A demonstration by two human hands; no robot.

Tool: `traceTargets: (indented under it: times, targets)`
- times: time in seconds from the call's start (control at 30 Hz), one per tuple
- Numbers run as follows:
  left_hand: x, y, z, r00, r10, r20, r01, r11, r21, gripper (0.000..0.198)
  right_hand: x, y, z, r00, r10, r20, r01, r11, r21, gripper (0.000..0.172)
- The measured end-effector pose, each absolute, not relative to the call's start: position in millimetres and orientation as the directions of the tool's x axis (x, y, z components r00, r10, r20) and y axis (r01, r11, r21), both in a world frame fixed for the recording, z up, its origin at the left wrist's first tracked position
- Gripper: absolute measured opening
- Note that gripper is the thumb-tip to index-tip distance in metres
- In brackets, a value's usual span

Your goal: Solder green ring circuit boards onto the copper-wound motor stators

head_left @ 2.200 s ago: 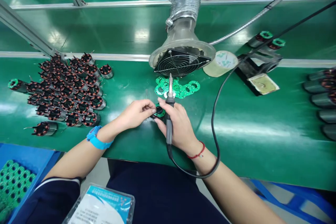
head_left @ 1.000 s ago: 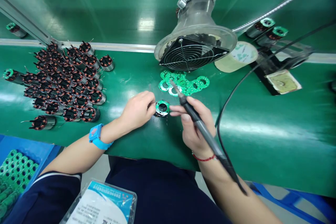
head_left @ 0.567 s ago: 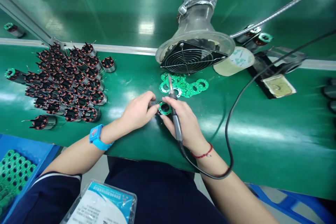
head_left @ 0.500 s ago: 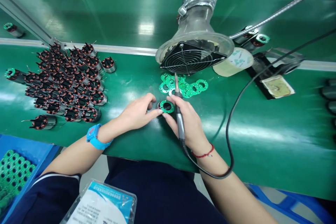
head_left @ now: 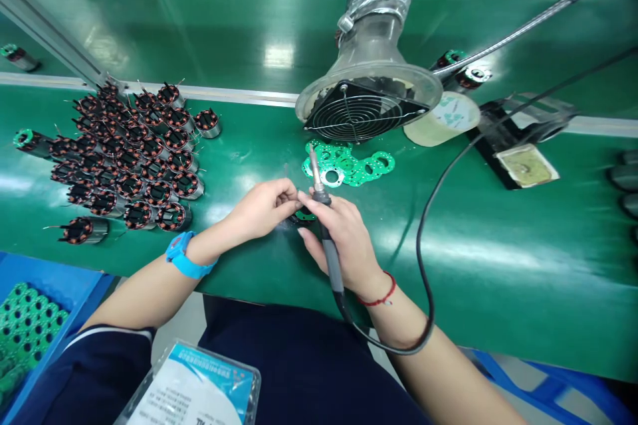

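Observation:
Between my hands a motor stator (head_left: 305, 216) stands on the bench, with a green ring-shaped circuit board on top; my fingers hide much of it. My left hand (head_left: 264, 209) is closed in a pinch at the stator's upper left edge; what its fingertips grip is hidden. A soldering iron (head_left: 329, 255) lies in my right hand (head_left: 349, 239), its tip pointing up and away from the stator. The right thumb and forefinger reach round the stator's right side, the forefinger close to my left fingertips. Loose green ring boards (head_left: 349, 166) lie in an overlapping pile just beyond.
A fume extractor hood (head_left: 369, 99) hangs above the boards. Many wound stators (head_left: 129, 153) crowd the left. Behind right are a tape roll (head_left: 443, 121) and an iron stand with a sponge (head_left: 527, 166). The iron's cable (head_left: 423, 246) loops over my right forearm. A blue bin (head_left: 74, 279) holds green boards.
The stator and both hands' fingertips have come closer together, the right hand moving left with the soldering iron. My left fingers have closed into a pinch, and the stator is now more covered.

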State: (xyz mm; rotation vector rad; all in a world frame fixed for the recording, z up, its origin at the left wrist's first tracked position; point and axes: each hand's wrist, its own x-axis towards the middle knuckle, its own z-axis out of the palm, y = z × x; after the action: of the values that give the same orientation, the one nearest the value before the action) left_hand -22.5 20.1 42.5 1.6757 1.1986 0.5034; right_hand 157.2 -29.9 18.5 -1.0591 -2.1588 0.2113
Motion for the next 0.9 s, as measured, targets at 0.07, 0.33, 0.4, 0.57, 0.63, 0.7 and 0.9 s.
traceTargets:
  times: [0.07,0.33,0.4,0.57,0.63,0.7,0.9]
  targets:
    - [-23.0,21.5,41.0,0.423,0.876,-0.232,0.417,0.039,0.908,0.008,156.5,-30.8,19.7,-0.401,0.744,0.534,0.65,0.642,-0.407,0.052]
    - [-24.0,24.7,34.0,0.403,0.874,-0.269,0.366,0.115,0.923,0.009,160.6,-34.6,20.1,-0.252,0.811,0.528,0.571,0.565,-0.595,0.041]
    - [-24.0,24.6,32.3,0.395,0.882,-0.258,0.393,0.091,0.915,0.009,163.3,-38.3,17.8,-0.136,0.837,0.53,0.522,0.515,-0.68,0.041]
    - [-24.5,25.2,28.2,0.367,0.89,-0.271,0.436,0.093,0.895,0.008,172.0,-48.2,8.0,0.067,0.846,0.529,0.33,0.482,-0.812,0.026]
    - [-24.7,25.3,27.7,0.366,0.891,-0.271,0.442,0.09,0.893,0.008,174.2,-49.8,5.7,0.055,0.837,0.544,0.308,0.504,-0.807,0.021]
    - [-24.6,24.9,28.0,0.364,0.892,-0.27,0.449,0.086,0.89,0.008,175.0,-49.9,5.1,0.026,0.839,0.543,0.33,0.506,-0.797,0.018]
    - [-22.3,23.7,31.0,0.349,0.898,-0.268,0.463,0.083,0.882,0.007,175.6,-48.4,6.1,0.008,0.84,0.543,0.355,0.505,-0.787,0.019]
